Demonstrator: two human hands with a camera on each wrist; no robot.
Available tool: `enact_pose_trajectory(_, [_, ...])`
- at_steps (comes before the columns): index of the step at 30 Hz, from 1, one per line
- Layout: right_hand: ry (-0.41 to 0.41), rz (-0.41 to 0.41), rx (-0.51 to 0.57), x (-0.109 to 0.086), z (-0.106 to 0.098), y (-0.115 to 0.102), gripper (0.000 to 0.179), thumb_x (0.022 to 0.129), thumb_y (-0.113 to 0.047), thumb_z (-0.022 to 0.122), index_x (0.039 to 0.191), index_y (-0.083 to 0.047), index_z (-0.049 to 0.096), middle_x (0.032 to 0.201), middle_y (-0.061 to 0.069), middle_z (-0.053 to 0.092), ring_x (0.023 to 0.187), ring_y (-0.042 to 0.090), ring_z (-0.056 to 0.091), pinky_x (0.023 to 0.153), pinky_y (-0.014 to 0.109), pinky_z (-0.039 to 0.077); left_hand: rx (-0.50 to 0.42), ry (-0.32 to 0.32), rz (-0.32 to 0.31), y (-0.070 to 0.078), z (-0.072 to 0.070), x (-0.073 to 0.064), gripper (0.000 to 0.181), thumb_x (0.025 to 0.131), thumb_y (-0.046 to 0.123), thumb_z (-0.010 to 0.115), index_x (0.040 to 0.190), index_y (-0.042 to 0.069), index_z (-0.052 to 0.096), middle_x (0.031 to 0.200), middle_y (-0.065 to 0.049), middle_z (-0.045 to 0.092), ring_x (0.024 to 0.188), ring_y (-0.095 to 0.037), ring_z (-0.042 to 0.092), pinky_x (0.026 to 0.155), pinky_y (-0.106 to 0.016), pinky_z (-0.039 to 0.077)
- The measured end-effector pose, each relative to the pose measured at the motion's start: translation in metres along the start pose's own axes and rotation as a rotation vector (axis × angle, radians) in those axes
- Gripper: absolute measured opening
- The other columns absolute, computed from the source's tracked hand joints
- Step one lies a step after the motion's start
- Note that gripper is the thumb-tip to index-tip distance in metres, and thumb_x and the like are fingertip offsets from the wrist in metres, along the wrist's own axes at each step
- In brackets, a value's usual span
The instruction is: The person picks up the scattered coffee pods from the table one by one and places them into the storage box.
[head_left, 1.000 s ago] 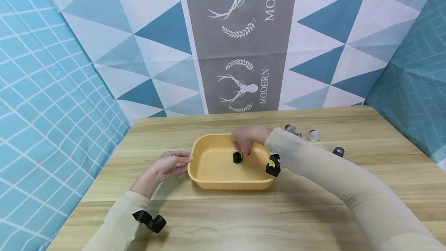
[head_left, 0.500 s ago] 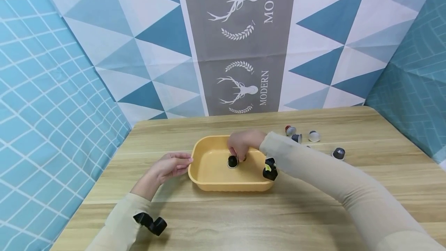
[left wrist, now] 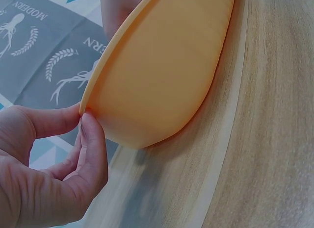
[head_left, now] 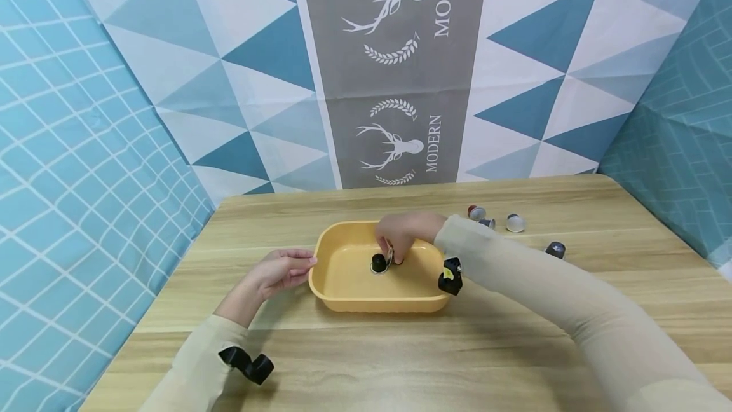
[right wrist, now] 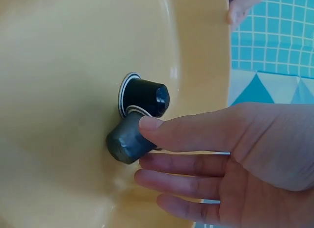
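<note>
My left hand (head_left: 283,269) pinches the left rim of a yellow plastic basin (head_left: 349,304) between thumb and fingers, as the left wrist view shows closely. Inside the basin, my right hand (head_left: 398,234) holds a dark grey coffee capsule (right wrist: 128,139) between its thumb and fingers, tilted. A black coffee capsule (right wrist: 147,96) stands rim-down on the basin floor (head_left: 343,275), right against the grey one. The fingers hide part of the grey capsule, and in the head view most of it is covered by the hand.
On the wooden table (head_left: 343,361), right of the basin, lie a red capsule (head_left: 476,212), a dark capsule (head_left: 488,224) partly behind the sleeve, a capsule with its pale lid showing (head_left: 515,223) and a dark grey capsule (head_left: 555,249). Patterned cloth walls (head_left: 515,49) stand behind.
The black capsule has shifted slightly left inside the basin. My right hand has moved a little with the grey capsule, whose pale rim now shows beside the black one. My left hand stays at the rim.
</note>
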State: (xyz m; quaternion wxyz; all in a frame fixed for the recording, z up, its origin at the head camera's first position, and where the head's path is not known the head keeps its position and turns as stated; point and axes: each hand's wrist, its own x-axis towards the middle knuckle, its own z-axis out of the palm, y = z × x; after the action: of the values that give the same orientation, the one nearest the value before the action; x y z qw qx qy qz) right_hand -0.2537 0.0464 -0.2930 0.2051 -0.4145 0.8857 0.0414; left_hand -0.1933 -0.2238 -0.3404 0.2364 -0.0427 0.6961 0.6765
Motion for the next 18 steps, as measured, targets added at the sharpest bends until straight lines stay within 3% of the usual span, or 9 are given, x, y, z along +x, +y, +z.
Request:
enact_pose_trajectory(4, [0.030,-0.033,0.010,-0.010,-0.001,0.004,0.026,0.075,-0.008,0.078,0.096,-0.007,0.064,0.096,0.008,0.064,0.081,0.012,0.053,0.071,0.022,0.048,-0.002,-0.001,-0.001,0.002,-0.001,-0.001,0.016,0.093,0.005,0.058,0.108,-0.001,0.057,0.079,0.006,0.068,0.071,-0.002,0.066,0.068,-0.015,0.057])
enact_pose_trajectory(10, [0.061,-0.019,0.049,-0.029,-0.003,0.010,0.030,0.075,-0.008,0.076,0.101,-0.006,0.062,0.106,0.015,0.063,0.092,0.021,0.057,0.079,0.029,0.050,-0.005,0.001,0.004,0.003,-0.002,0.000,0.011,0.093,0.004,0.058,0.103,0.002,0.059,0.078,0.006,0.068,0.071,-0.002,0.066,0.068,-0.015,0.057])
enact_pose_trajectory(18, [0.092,0.020,0.111,-0.055,0.000,0.019,0.033,0.079,-0.011,0.076,0.108,-0.007,0.062,0.108,0.013,0.064,0.091,0.020,0.059,0.083,0.031,0.052,0.006,-0.003,-0.001,0.000,-0.002,0.001,0.031,0.093,0.006,0.058,0.120,-0.008,0.051,0.081,0.006,0.069,0.073,-0.002,0.066,0.069,-0.015,0.057])
